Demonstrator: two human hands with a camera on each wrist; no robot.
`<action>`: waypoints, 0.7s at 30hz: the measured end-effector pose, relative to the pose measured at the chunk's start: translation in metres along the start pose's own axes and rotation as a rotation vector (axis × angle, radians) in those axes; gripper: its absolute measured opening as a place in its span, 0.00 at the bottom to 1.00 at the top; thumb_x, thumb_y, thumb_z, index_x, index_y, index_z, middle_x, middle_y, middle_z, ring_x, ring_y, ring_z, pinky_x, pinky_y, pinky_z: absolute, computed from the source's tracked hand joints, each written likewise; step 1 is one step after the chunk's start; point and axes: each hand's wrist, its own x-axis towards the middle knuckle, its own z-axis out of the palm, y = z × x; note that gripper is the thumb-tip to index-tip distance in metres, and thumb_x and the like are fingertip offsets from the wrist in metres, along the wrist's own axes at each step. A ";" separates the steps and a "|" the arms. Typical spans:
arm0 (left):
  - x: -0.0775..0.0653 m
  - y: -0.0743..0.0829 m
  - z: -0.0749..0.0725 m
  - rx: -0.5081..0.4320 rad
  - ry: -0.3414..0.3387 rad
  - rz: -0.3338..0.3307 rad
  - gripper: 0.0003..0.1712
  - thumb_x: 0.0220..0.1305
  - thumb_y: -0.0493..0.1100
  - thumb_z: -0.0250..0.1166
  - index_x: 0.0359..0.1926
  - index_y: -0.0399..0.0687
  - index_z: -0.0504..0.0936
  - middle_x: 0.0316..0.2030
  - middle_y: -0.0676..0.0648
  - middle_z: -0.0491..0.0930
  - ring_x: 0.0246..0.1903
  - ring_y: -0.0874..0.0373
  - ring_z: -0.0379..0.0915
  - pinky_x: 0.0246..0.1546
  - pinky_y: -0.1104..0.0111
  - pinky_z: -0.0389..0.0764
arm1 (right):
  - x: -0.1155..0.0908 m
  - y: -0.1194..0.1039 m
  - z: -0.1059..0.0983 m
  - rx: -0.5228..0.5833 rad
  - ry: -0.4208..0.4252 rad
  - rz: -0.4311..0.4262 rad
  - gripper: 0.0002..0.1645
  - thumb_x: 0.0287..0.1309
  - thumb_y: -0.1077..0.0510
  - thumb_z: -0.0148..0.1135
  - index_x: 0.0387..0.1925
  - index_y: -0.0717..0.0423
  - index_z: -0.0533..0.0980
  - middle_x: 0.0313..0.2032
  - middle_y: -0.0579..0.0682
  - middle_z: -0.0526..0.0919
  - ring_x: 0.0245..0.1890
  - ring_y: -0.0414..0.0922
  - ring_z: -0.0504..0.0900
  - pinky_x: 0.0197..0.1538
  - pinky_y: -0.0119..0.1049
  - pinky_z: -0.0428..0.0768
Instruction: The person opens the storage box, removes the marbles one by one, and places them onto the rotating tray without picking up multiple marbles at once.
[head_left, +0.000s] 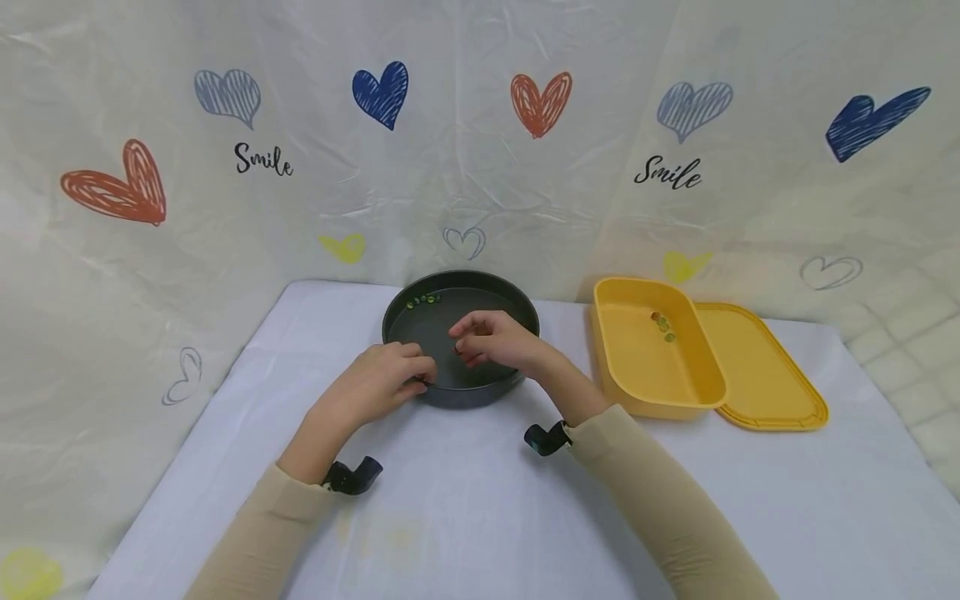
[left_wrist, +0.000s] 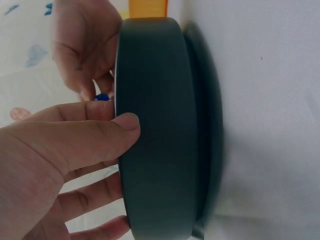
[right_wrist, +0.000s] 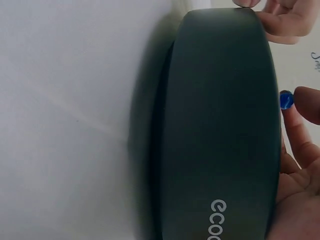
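Observation:
A round dark pan stands on the table, with several small green marbles lying along its far left inside edge. My left hand grips the near left rim, its thumb against the outer wall and its other fingers behind the rim. Over the pan's right half is my right hand. Between its thumb and a fingertip it pinches a blue marble, close by the rim in the right wrist view. The pan's wall hides part of both hands in the wrist views.
To the right of the pan is a yellow box with several green and brownish marbles inside. Its yellow lid lies flat beyond it, partly under the box's right side. A curtain with printed hearts hangs behind the white-covered table.

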 end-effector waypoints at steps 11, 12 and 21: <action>0.000 0.001 -0.001 0.014 0.007 0.004 0.09 0.57 0.40 0.75 0.35 0.59 0.84 0.32 0.58 0.77 0.32 0.60 0.76 0.35 0.65 0.77 | 0.008 0.005 0.005 -0.220 -0.053 0.013 0.16 0.65 0.64 0.58 0.53 0.65 0.77 0.38 0.55 0.83 0.32 0.44 0.81 0.39 0.36 0.82; 0.000 0.002 -0.001 0.013 0.010 0.005 0.09 0.57 0.40 0.75 0.35 0.59 0.84 0.32 0.58 0.77 0.32 0.60 0.76 0.35 0.65 0.77 | 0.009 0.005 0.005 -0.240 -0.057 0.016 0.16 0.64 0.64 0.58 0.52 0.65 0.78 0.37 0.54 0.84 0.32 0.44 0.81 0.39 0.35 0.82; 0.000 0.004 -0.002 0.006 0.020 0.008 0.09 0.57 0.40 0.75 0.36 0.58 0.84 0.32 0.57 0.78 0.32 0.59 0.76 0.34 0.65 0.76 | 0.012 0.007 0.007 -0.391 -0.070 0.069 0.10 0.65 0.60 0.59 0.46 0.56 0.80 0.33 0.52 0.84 0.30 0.43 0.80 0.37 0.34 0.79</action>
